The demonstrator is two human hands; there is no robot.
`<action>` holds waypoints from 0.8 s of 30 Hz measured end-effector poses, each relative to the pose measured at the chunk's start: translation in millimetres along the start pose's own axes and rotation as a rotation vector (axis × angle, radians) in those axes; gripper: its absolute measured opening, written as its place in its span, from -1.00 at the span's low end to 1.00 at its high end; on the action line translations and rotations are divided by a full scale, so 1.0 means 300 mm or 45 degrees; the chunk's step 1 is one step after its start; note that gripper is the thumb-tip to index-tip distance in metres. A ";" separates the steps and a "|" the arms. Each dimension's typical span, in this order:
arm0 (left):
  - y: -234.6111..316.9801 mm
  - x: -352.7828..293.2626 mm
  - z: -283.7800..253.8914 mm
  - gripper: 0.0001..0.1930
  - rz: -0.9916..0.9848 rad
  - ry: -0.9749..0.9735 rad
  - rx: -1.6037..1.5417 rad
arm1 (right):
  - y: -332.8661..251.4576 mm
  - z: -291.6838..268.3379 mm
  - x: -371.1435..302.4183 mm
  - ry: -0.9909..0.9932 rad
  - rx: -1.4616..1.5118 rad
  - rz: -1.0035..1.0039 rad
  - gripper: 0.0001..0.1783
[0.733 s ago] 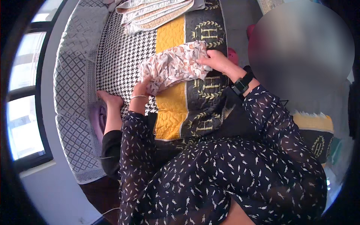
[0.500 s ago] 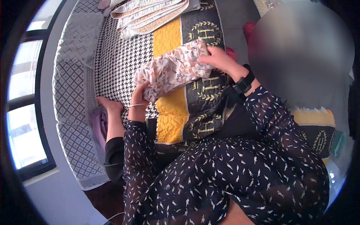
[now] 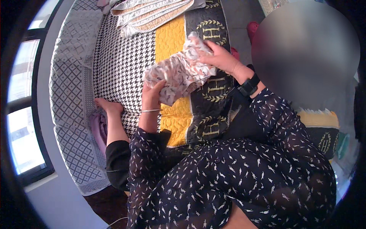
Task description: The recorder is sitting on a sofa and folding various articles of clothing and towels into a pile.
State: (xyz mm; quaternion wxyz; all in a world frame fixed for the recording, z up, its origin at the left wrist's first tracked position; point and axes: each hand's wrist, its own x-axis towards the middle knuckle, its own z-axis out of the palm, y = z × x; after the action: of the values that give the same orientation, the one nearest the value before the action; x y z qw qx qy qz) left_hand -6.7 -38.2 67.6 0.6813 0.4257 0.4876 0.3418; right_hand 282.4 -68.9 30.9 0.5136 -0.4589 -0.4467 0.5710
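Note:
A crumpled white cloth with a pink, orange and grey print hangs between my two hands above a patterned seat cover. My left hand, with a thin bracelet at the wrist, grips its near left end, thumb on top. At the far right end my right hand pinches the fabric, and a black watch sits on that wrist. Part of the cloth sticks up beyond the right fingers and looks smeared by motion. The fingers under the cloth are hidden.
Beneath lies a quilted yellow and black cover beside houndstooth fabric. A folded quilted stack rests at the far end. My bare foot is on the left, near purple cloth. A pink shoe stands on the floor.
My left hand has moved right, closer to my right hand. The cloth is bunched shorter between them, and its far right end has flipped upward. My right hand has barely shifted.

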 end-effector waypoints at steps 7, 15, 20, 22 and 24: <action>0.016 -0.060 0.224 -0.52 0.177 -0.091 -0.131 | -0.030 0.116 -0.035 -0.547 0.012 -0.127 -0.32; 0.040 -0.060 0.143 -0.58 -0.051 0.107 -0.151 | -0.057 0.099 -0.057 -0.734 0.355 0.124 -0.51; 0.058 -0.074 0.094 -0.64 0.215 -0.004 -0.183 | -0.037 0.047 -0.027 -0.146 0.634 0.338 -0.40; 0.036 -0.047 0.066 -0.63 0.146 0.026 -0.114 | -0.018 0.040 -0.012 -0.089 0.666 0.332 -0.36; -0.004 -0.011 0.036 -0.62 0.151 -0.025 -0.070 | 0.000 0.032 0.002 -0.064 0.725 0.302 -0.33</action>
State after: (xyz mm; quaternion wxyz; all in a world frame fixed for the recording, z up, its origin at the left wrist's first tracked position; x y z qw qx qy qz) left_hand 2.8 -44.1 69.4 0.6759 0.4384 0.4454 0.3906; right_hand 272.9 -68.8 32.5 0.5400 -0.3315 -0.2246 0.7403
